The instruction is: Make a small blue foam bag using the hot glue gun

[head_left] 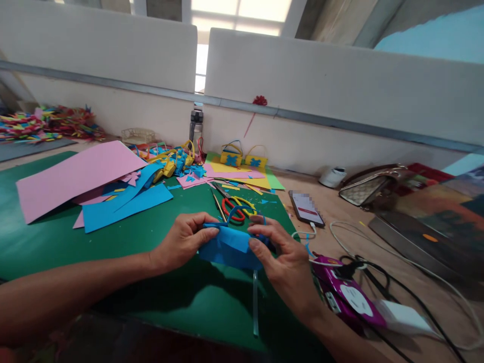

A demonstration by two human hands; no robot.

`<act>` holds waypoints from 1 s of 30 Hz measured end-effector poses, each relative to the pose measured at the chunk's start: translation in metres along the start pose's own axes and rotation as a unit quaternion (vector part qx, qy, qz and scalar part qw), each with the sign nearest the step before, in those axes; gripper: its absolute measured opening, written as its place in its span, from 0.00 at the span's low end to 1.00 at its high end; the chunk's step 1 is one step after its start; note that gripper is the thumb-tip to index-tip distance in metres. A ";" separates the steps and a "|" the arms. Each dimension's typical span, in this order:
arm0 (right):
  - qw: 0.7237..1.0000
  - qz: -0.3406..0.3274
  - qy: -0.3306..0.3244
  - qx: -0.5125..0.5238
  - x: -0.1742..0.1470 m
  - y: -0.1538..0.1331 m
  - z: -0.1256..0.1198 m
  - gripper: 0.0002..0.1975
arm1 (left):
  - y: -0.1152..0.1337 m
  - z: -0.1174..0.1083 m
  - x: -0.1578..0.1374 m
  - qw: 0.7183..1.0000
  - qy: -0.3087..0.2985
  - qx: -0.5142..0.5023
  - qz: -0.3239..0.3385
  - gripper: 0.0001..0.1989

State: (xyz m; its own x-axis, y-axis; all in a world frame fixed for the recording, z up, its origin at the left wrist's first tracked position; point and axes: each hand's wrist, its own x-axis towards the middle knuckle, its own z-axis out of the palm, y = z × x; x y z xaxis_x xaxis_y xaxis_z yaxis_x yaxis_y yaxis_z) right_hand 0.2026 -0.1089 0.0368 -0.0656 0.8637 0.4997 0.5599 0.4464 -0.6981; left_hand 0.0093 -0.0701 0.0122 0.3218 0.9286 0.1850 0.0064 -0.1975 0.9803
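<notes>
Between my two hands is a small blue paper bag point(230, 250) with a thin looped handle, held above the green mat point(151, 297). My left hand point(185, 238) pinches its upper left corner, thumb on the near side. My right hand point(285, 259) grips the right end, thumb in front and fingers behind the top edge. A dark blue item partly shows behind the right fingers; I cannot make out what it is. Below the bag, a clear glue stick point(255, 305) points toward me. Just beyond lie scissors with red handles point(231, 210) and scissors with yellow handles point(247, 206).
Pink sheets point(79, 176), blue sheets point(124, 206) and a pile of yellow and blue paper bags point(174, 161) lie left. Two yellow bags point(231, 156) stand at the back. Right are a phone point(305, 207), a purple power strip point(344, 287) and cables point(378, 242).
</notes>
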 end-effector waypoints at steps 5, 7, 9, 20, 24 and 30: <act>0.994 -0.078 -0.001 -0.082 -0.001 0.010 0.004 0.07 | 0.000 0.004 -0.004 1.000 -0.018 -0.012 -0.009 0.11; 0.988 -0.108 -0.009 -0.113 -0.002 0.012 0.006 0.08 | 0.001 0.006 -0.006 0.999 -0.027 -0.020 -0.020 0.11; 0.979 -0.140 -0.017 -0.145 -0.004 0.012 0.008 0.08 | 0.003 0.008 -0.008 0.999 -0.030 -0.028 -0.030 0.11; 0.967 -0.160 -0.059 -0.188 -0.005 0.010 0.010 0.04 | -0.001 0.004 -0.009 0.984 -0.013 -0.130 -0.118 0.15; 0.963 -0.172 -0.055 -0.202 -0.006 0.011 0.008 0.04 | -0.003 0.003 -0.009 0.984 -0.020 -0.136 -0.118 0.16; 0.959 -0.180 -0.067 -0.209 -0.005 0.010 0.006 0.07 | -0.001 0.002 -0.010 0.990 -0.013 -0.098 -0.099 0.16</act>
State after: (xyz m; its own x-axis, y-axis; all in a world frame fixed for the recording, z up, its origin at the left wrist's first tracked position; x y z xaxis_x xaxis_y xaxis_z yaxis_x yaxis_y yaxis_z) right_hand 0.2041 -0.1076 0.0240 -0.4067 0.7052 0.5807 0.7613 0.6130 -0.2113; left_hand 0.0077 -0.0793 0.0088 0.3572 0.9339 -0.0115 -0.1112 0.0548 0.9923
